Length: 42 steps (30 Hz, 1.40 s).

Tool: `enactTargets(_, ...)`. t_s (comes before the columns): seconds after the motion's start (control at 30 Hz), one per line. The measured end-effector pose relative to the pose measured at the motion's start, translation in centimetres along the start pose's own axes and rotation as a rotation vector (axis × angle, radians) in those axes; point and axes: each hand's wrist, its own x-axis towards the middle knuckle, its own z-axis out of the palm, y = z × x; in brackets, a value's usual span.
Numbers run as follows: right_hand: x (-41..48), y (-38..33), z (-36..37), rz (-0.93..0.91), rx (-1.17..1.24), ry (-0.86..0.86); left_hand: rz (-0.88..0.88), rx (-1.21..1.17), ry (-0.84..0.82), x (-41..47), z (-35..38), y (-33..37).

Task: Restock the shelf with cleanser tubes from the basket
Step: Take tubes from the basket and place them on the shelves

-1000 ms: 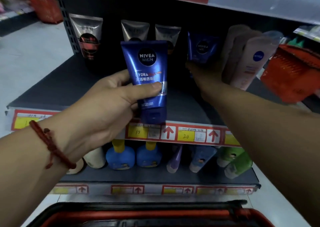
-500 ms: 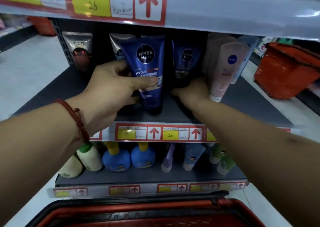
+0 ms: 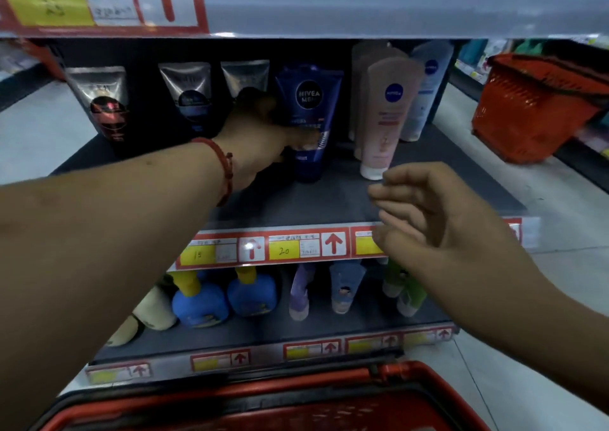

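We stand before a dark shelf that fills most of the view, with a grey shelf edge above it and a lower shelf under it. At the bottom edge of the view we see the red rim of the basket; what lies inside it we cannot tell. A second orange basket stands on the floor at the right, well apart from the shelf.

Our left hand reaches deep over the shelf, and its thumb and fingers are curled around the blue tube at its lower half. This tube is upright with the dark cap down, in the middle of the row (we cannot tell if the cap already touches the board). Our right hand hangs before the front edge of the shelf with the fingers loosely spread and a little bent, and it holds nothing.

To the left of the blue tube stand three silver tubes; just beside it on the right stands a pink tube, with more pale tubes behind. On the lower shelf we see blue bottles with yellow caps and some small tubes. Red and yellow price labels run along the front edge. A red string bracelet is around the left wrist.
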Motion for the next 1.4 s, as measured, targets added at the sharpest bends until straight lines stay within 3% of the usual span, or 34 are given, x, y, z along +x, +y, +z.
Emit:
enactTargets(0.43,0.1,1.8,-1.3,-0.036,0.015,0.046,-0.035,0.07,-0.034,6.4,-0.1,-5.3)
enactTargets(0.9,-0.2,3.1,-1.0,0.038,-0.128,0.0,-0.08,0.109,-0.095,2.7,-1.1,-2.4)
enactTargets(1.1,-0.3,0.5,0.8,-0.024,-0.53,-0.161,-0.032,0.429,0.126,-2.6,-2.8,-1.7)
enactTargets(1.27,-1.1,-3.4,2.6,-0.175,-0.712,-0.22,0.106,0.779,0.048,-10.7,-5.1,1.0)
enactTargets(1.4,-3.4,-5.4,4.2,-0.232,-0.804,-0.273,0.119,0.915,0.001,-17.5,-6.8,3.1)
